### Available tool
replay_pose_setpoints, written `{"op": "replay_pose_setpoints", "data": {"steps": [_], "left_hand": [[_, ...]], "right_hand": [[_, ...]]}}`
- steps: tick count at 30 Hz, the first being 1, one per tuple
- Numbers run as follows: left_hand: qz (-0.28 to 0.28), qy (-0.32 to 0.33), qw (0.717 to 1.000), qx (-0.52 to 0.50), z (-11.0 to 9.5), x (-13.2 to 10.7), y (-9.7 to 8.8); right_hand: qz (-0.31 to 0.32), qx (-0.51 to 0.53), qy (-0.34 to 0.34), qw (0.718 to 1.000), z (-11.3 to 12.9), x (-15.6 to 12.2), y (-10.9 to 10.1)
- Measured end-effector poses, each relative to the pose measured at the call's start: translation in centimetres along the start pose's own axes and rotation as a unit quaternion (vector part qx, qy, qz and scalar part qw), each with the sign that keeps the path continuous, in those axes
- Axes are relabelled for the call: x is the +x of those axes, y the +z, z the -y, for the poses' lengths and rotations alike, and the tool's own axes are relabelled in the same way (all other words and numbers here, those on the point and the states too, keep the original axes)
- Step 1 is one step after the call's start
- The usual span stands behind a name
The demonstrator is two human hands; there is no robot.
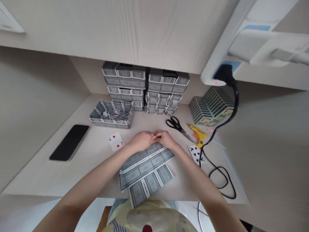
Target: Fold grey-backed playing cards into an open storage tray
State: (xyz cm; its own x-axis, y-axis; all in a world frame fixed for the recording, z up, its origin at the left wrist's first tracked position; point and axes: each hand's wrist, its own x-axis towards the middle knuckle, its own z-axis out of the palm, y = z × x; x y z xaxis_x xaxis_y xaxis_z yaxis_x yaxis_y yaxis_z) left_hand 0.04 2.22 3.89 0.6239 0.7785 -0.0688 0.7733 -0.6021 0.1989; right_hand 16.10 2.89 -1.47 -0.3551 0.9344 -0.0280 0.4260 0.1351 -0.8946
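A panel of joined playing cards (145, 164), grey patterned backs up, lies tilted on the desk in front of me. Both hands meet at its far edge. My left hand (143, 141) has its fingers bent over that edge, and my right hand (165, 140) pinches there beside it, fingertips nearly touching. What lies between the fingertips is hidden. A second strip of joined cards (151, 182) fans out under the near side of the panel. Left of my left hand lies a loose two of hearts (116, 141). Black-handled scissors (180, 128) rest beyond my right hand.
A card-built box (111, 124) holds loose cards; stacked card boxes (164, 87) stand at the back. On the right are a yellow glue gun (200, 134), its black cord (223, 175), a six of clubs (194, 152) and green-striped boxes (210, 108). A phone (70, 143) lies left.
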Motion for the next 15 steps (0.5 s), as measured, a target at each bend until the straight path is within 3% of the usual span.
{"op": "replay_pose_setpoints", "data": {"steps": [3, 6, 10, 15], "left_hand": [[0.002, 0.003, 1.000, 0.001, 0.1, 0.1, 0.1], [-0.007, 0.013, 1.000, 0.002, 0.4, 0.2, 0.3], [-0.001, 0.021, 1.000, -0.004, 0.6, 0.2, 0.4], [0.009, 0.015, 1.000, 0.003, 0.4, 0.2, 0.3]], "right_hand": [[0.014, -0.061, -0.066, 0.996, -0.3, 0.8, 0.0], [-0.019, -0.144, -0.105, 0.984, -0.3, 0.4, 0.5], [-0.051, -0.228, -0.093, 0.968, -0.1, -0.7, 1.2], [-0.054, -0.250, -0.082, 0.963, 0.1, -1.1, 1.6]]}}
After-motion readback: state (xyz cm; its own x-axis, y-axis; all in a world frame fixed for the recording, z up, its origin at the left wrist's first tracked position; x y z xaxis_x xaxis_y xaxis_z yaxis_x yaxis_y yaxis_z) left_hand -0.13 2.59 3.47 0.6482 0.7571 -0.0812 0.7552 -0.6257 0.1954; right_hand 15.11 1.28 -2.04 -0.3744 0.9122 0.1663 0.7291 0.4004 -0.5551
